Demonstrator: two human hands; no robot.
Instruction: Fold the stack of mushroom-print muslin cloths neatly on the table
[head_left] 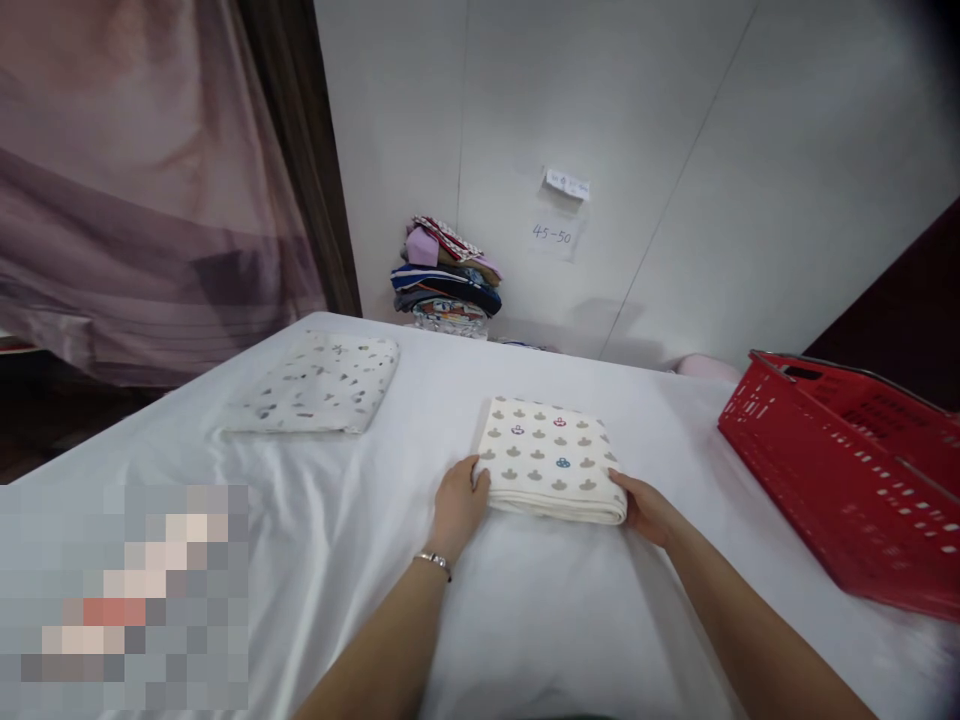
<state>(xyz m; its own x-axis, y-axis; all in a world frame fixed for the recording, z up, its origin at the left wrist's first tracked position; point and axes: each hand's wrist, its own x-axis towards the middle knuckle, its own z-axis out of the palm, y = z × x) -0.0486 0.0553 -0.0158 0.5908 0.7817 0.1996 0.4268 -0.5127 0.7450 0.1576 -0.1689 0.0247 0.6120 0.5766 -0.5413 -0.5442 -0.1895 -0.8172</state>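
Note:
A cream folded cloth point(551, 450) with grey, red and blue printed shapes lies flat on the white-covered table, its thick layered fold facing me. My left hand point(459, 505), wearing a silver bracelet on the wrist, grips its left edge near the front corner. On the opposite side, my right hand point(646, 508) pinches the right front corner, thumb on top and the other fingers partly hidden. To the left lies a second folded cloth point(319, 385), white with small grey prints, apart from both hands.
At the right stands a red plastic basket point(840, 490) with perforated sides. Behind the table's far edge rises a stack of folded clothes point(448, 275) against the wall. A paper marked 45-50 point(553, 236) is stuck there. A pinkish curtain point(142, 180) hangs at left.

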